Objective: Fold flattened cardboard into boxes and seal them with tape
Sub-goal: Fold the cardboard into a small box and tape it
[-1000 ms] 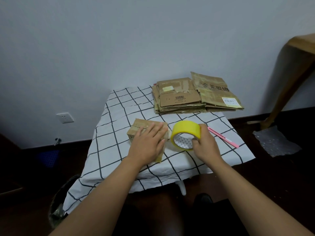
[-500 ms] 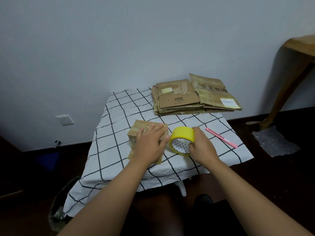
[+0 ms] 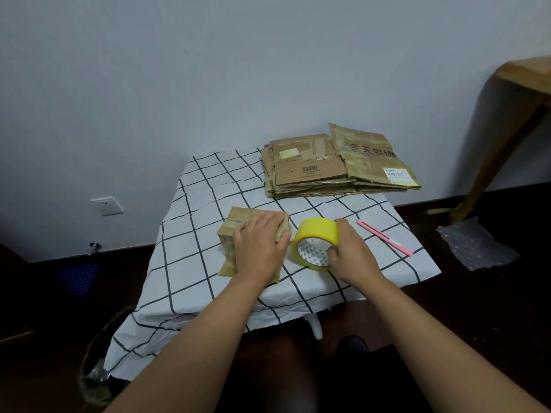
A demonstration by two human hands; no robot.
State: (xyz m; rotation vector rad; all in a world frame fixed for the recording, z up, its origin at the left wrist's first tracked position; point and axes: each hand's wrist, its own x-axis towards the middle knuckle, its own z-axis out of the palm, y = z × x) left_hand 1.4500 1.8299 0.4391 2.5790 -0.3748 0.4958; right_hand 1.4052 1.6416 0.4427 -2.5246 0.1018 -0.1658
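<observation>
Pale wall behind; small table under a white grid-check cloth (image 3: 193,234). Stack of flattened cardboard (image 3: 328,171) at the table's 1 o'clock. Small folded box (image 3: 235,231) near centre, brown, worn, old tape on its faces; left hand (image 3: 259,248) lies flat on top, fingers straight, pressing. Yellow tape roll (image 3: 319,235) stands on edge just beside the box at its 3 o'clock, core facing the camera, gripped by the right hand (image 3: 348,254). Tape likely runs leftward over the box. Pink cutter (image 3: 384,241) at the roll's 3 o'clock, untouched.
</observation>
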